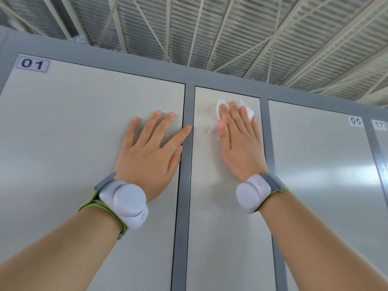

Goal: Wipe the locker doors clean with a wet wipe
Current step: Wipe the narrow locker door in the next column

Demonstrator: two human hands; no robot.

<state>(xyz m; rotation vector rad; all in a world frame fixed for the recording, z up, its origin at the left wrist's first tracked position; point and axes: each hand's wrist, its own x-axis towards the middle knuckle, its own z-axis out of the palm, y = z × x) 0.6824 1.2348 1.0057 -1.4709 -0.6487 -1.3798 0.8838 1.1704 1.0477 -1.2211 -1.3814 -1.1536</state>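
Pale grey locker doors in a darker grey frame fill the view. My left hand point(153, 148) lies flat with spread straight fingers on the door labelled 01 point(63, 133), its index fingertip reaching onto the grey divider point(184, 185). My right hand point(239, 141) presses a crumpled white wet wipe point(248, 111) flat against the upper part of the narrow middle door point(222, 227). The wipe shows above and to the left of the fingers; the rest is hidden under the palm. Both wrists carry white devices on grey straps.
To the right stands a door labelled 05 point(327, 175), then one labelled 17 point(379, 125) at the far right edge. The locker's grey top rail point(126, 57) runs above the doors. A ribbed metal ceiling with beams is overhead.
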